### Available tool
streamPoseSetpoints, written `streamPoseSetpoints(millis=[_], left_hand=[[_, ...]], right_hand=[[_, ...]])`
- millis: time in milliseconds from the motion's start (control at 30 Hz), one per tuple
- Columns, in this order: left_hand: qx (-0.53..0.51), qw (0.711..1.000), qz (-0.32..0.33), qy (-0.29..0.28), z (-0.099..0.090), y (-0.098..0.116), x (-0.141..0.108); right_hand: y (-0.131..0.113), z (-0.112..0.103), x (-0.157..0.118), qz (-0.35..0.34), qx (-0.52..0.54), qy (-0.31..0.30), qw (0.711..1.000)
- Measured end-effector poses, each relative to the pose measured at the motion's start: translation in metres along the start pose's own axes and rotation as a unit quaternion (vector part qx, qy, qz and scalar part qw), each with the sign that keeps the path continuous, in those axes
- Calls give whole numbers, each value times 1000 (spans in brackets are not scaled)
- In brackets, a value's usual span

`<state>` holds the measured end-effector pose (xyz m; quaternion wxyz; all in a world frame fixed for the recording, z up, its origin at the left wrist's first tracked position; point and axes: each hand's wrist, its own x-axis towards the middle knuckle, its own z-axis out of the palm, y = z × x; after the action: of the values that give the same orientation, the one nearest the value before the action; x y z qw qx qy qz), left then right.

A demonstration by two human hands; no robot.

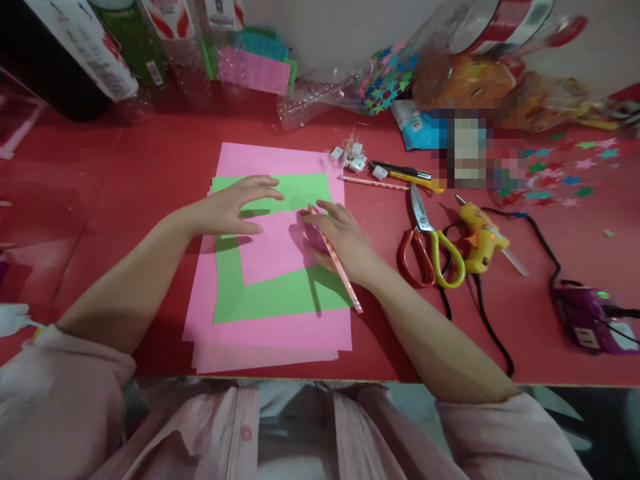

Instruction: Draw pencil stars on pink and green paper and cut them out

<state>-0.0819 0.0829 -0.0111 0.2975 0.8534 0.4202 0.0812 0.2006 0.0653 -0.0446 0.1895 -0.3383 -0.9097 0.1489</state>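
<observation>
Marking out, by the look of it: pink sheet [280, 250] lying on green sheet [280, 293], mid-worktop [150, 167]. Left hand [235, 207] released, fingers spread, pinning the papers. Right hand [340, 240] clenched round a pink pencil [336, 260], tip at the pink sheet's far right corner. Next likely needs steady pressure while tracing. Scissors [430, 247], glue gun [483, 237] to the right.
</observation>
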Motion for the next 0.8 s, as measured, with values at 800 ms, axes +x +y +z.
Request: streamPoseSetpoints(millis=[800], left_hand=[[79,995,68,3,47,19,13]], right_hand=[[-19,-11,10,197,426,99,877]])
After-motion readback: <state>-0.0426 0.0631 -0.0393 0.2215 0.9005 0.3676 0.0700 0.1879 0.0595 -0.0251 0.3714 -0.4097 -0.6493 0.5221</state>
